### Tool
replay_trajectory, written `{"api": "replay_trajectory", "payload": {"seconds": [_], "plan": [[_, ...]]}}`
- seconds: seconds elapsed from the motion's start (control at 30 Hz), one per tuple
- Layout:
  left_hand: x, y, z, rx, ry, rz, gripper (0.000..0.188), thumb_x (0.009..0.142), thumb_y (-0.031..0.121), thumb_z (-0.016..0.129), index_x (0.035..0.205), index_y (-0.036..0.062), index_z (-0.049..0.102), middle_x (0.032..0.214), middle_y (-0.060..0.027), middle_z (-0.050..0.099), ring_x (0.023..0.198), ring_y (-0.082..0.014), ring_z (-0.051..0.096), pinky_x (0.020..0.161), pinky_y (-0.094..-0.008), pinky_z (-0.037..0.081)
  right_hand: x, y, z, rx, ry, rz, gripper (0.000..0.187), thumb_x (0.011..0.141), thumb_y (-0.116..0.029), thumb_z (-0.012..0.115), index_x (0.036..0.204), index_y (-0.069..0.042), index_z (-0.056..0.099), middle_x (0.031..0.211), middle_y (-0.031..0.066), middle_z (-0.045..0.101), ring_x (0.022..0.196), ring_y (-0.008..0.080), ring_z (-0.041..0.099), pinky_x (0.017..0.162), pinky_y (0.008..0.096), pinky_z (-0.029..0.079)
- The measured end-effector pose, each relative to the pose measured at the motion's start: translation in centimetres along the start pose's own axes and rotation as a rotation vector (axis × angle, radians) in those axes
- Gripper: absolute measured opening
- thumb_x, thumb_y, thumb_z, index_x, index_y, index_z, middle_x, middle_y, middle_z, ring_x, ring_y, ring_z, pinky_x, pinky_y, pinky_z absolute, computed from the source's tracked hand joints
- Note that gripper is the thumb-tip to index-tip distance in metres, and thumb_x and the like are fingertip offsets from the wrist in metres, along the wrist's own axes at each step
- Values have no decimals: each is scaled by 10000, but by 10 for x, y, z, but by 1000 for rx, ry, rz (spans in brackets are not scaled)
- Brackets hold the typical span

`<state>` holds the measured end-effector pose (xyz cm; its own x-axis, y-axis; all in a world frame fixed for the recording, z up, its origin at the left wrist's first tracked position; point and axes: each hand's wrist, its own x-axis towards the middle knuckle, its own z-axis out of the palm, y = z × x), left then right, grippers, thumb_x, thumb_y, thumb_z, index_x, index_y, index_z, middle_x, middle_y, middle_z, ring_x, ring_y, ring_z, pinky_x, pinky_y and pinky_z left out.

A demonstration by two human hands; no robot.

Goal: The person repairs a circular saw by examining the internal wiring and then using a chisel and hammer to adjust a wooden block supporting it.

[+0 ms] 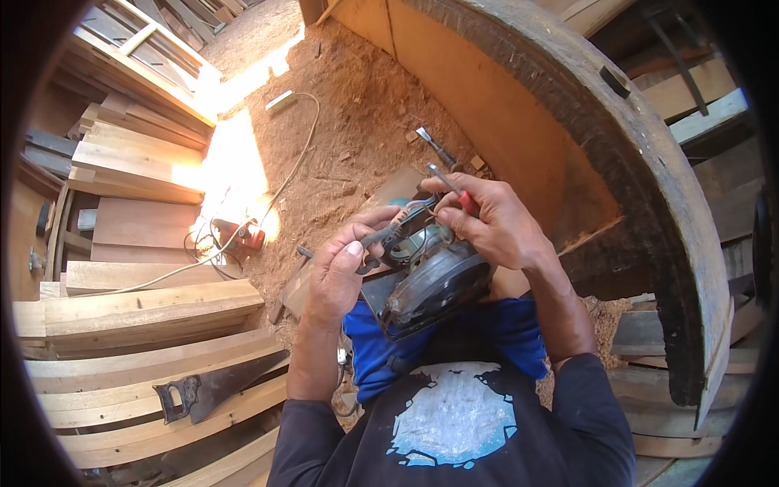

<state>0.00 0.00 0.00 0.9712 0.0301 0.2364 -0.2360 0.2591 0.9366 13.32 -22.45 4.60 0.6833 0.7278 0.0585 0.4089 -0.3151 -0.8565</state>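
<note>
A circular saw (438,286) with a dark round guard and a green body rests in my lap, blue and other thin wires (418,204) showing at its top. Thumb and fingers of my left hand (333,272) are closed on a black power cord (377,237) beside the saw's body. My right hand (499,227) grips a screwdriver (465,201) with a red handle, its metal tip pointing up and left. The right fingertips are close to the wires; whether they touch them I cannot tell. Just beyond lies a chisel (439,148) with a bright blade.
To my right curves a large wooden panel (686,219) with a dark edge. Stacked planks (146,312) fill the left, a handsaw (207,392) lying on them. On the sawdust floor (357,89) are a white power strip (281,101) with its cable and a red tool (250,235).
</note>
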Motion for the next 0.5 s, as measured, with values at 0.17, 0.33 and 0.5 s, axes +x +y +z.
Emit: {"api": "replay_trajectory", "payload": {"seconds": [0.17, 0.33, 0.5], "plan": [[-4, -11, 12, -72, 81, 18, 296, 999, 270, 487, 969, 2, 609, 1476, -303, 478, 1045, -129, 563, 839, -245, 431, -9, 2, -14, 189, 142, 75, 387, 969, -101, 684, 1349, -40, 642, 786, -22, 582, 727, 62, 529, 676, 258, 492], [3, 2, 10, -60, 28, 32, 302, 1003, 280, 500, 983, 2, 617, 1486, -305, 470, 1103, -148, 571, 843, -243, 438, -10, 6, -20, 133, 205, 50, 293, 957, -118, 687, 1232, -19, 693, 723, 8, 589, 696, 79, 545, 660, 284, 488], [2, 2, 3, -53, 38, 27, 312, 1008, 298, 517, 1002, 6, 626, 1501, -300, 461, 1157, -170, 574, 859, -246, 452, -17, -2, -10, 50, -50, -104, 226, 932, -130, 701, 1133, -29, 728, 679, 72, 580, 621, 129, 528, 629, 310, 468]]}}
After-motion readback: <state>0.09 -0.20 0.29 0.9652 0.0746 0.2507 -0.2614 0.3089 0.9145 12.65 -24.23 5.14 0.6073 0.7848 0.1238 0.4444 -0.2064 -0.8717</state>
